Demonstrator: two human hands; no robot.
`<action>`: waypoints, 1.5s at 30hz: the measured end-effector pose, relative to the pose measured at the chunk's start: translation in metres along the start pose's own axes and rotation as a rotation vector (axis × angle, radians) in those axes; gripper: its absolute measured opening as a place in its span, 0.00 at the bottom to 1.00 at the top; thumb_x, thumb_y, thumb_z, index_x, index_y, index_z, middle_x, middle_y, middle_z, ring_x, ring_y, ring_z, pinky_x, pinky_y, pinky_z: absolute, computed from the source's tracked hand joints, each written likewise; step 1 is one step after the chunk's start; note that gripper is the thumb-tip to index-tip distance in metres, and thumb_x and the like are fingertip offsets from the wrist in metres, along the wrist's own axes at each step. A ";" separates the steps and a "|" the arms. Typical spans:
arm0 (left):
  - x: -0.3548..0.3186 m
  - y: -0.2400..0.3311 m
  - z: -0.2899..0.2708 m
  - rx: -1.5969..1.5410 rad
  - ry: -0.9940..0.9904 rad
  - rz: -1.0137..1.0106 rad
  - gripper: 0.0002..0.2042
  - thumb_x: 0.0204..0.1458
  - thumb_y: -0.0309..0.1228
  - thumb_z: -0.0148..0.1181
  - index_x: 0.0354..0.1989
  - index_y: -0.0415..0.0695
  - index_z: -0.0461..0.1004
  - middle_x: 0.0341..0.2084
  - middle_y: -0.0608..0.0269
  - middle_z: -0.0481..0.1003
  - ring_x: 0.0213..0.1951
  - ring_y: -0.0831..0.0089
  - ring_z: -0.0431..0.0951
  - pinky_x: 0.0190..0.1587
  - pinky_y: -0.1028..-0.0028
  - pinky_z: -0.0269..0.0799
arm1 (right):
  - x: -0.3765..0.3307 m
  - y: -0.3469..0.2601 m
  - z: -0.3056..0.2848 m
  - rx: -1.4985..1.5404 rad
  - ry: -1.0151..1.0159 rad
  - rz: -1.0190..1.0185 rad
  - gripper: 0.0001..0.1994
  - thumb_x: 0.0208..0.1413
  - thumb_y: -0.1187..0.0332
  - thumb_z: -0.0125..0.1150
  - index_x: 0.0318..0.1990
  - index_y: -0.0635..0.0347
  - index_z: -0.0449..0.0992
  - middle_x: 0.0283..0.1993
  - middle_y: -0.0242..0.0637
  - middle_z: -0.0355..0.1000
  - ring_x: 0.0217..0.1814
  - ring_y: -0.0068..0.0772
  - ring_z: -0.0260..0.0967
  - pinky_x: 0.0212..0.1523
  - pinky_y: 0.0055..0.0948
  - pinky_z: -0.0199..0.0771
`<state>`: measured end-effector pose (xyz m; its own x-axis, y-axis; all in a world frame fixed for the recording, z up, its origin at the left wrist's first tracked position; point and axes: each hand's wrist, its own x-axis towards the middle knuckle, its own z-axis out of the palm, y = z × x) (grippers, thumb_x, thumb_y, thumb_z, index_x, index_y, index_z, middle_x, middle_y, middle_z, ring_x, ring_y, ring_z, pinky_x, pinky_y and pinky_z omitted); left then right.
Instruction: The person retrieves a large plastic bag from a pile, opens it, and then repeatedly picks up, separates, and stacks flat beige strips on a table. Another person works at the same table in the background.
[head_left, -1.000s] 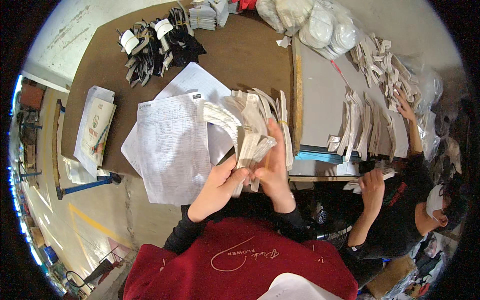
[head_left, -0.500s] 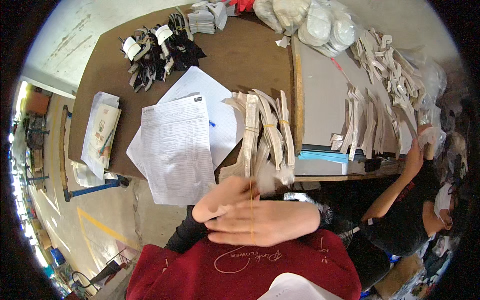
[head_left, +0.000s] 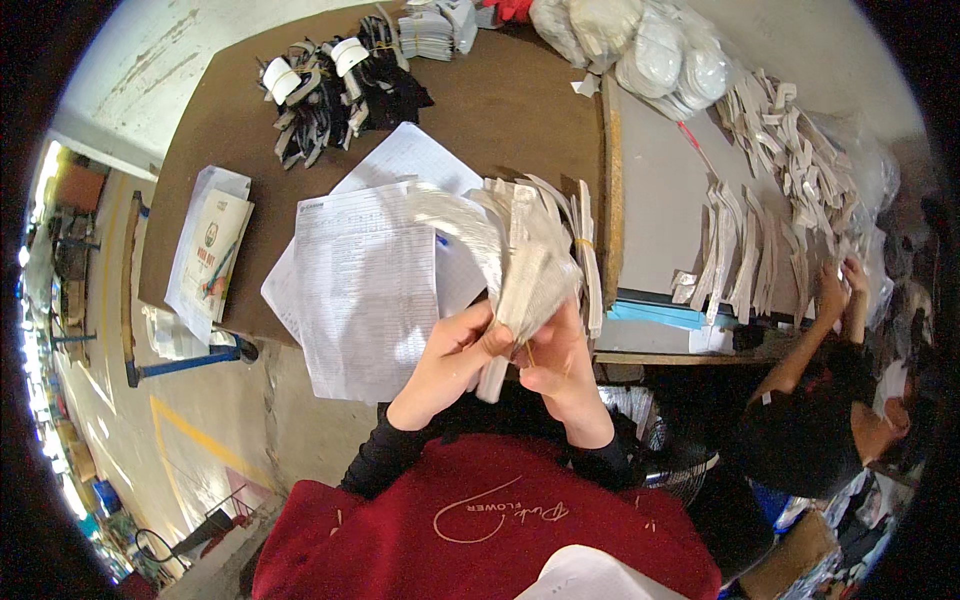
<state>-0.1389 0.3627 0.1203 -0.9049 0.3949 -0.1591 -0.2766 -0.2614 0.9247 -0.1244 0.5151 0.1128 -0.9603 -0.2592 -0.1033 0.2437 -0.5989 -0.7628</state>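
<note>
Above the table's near edge, my left hand [head_left: 452, 362] and my right hand [head_left: 568, 372] are closed together around a bundle of off-white curved strips [head_left: 535, 280]. The strips look thin and flat; their upper ends fan out, some bending left over the papers. My left thumb presses on the front of the bundle, and its lower end sticks out below my fingers. A thin yellowish rubber band [head_left: 530, 354] shows at my right fingers; whether it circles the strips is hidden. Behind the held bundle lie more banded strips [head_left: 588, 262].
Printed sheets [head_left: 362, 300] lie left of my hands, with a booklet [head_left: 218, 250] farther left. Dark strip bundles [head_left: 300, 105] sit at the back. On the grey table [head_left: 650, 150] at right are strip piles [head_left: 790, 150] and clear bags [head_left: 680, 65]. A co-worker's hands [head_left: 843, 285] reach there.
My hands were crossed low, blurred, with a rubber band stretched at the right one. Now they are uncrossed and raised, gripping a strip bundle. The co-worker's second hand has come into view.
</note>
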 end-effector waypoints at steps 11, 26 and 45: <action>-0.021 -0.028 -0.030 0.928 -0.387 -0.033 0.10 0.54 0.33 0.56 0.28 0.39 0.77 0.19 0.63 0.76 0.23 0.73 0.76 0.28 0.69 0.70 | 0.016 -0.045 0.012 -1.239 -0.723 -0.566 0.20 0.49 0.72 0.62 0.52 0.61 0.74 0.36 0.35 0.74 0.31 0.31 0.74 0.28 0.29 0.74; -0.001 -0.009 -0.018 -0.277 0.280 0.147 0.24 0.60 0.36 0.48 0.60 0.32 0.61 0.57 0.48 0.66 0.45 0.69 0.71 0.52 0.69 0.64 | 0.001 -0.018 -0.011 -0.390 -0.048 -0.426 0.08 0.61 0.72 0.54 0.42 0.67 0.76 0.40 0.37 0.73 0.41 0.26 0.69 0.41 0.25 0.68; 0.007 -0.027 -0.010 -0.292 0.326 -0.089 0.09 0.55 0.28 0.59 0.43 0.44 0.70 0.39 0.68 0.71 0.41 0.73 0.73 0.47 0.72 0.69 | -0.006 -0.026 -0.018 -0.596 0.201 -0.365 0.14 0.52 0.69 0.63 0.44 0.67 0.74 0.39 0.45 0.73 0.42 0.39 0.72 0.43 0.31 0.69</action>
<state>-0.1415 0.3636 0.0908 -0.9151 0.1406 -0.3778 -0.3955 -0.4949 0.7738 -0.1276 0.5455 0.1218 -0.9867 0.0567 0.1524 -0.1571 -0.0908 -0.9834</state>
